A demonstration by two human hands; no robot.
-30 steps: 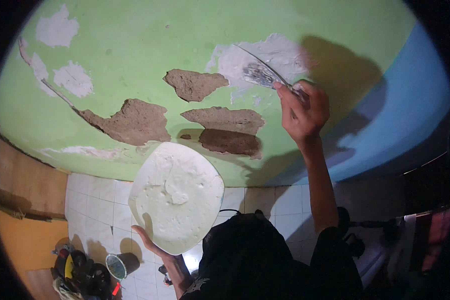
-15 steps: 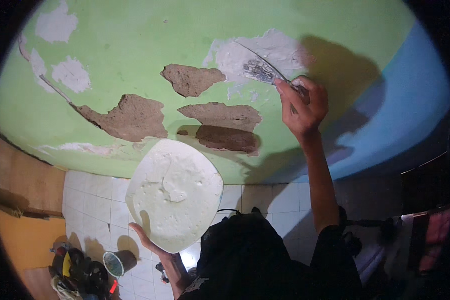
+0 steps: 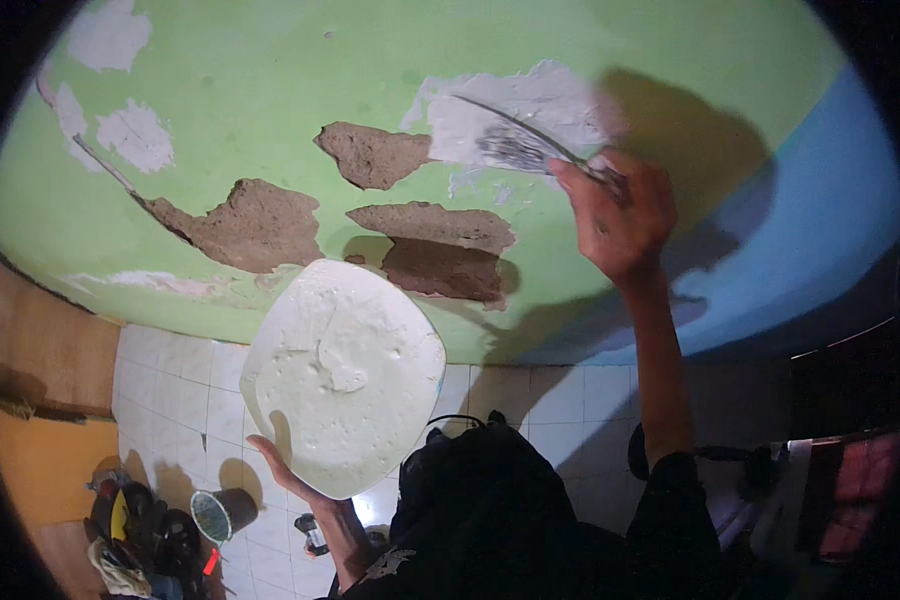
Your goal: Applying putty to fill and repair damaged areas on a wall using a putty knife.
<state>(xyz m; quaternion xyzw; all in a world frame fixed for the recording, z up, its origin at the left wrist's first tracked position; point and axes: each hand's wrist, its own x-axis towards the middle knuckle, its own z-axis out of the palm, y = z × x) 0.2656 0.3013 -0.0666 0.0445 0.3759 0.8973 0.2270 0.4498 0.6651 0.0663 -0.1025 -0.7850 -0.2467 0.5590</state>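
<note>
My right hand grips a putty knife whose smeared blade lies against a fresh white filler patch on the green wall. Left and below the patch, flaked areas bare rough brown plaster. With my left hand, partly hidden, I hold a rounded-square white tray from below, thumb at its edge. A thick, pitted layer of creamy white paste covers the tray.
A blue wall section is at the right. On the white tiled floor stand a bucket and a heap of dark items at the lower left. Orange and wooden panels line the left side.
My right hand and the knife's handle have moved rightward, and the blade's upper tip has slid left across the patch. The tray sits slightly higher and further left in view.
</note>
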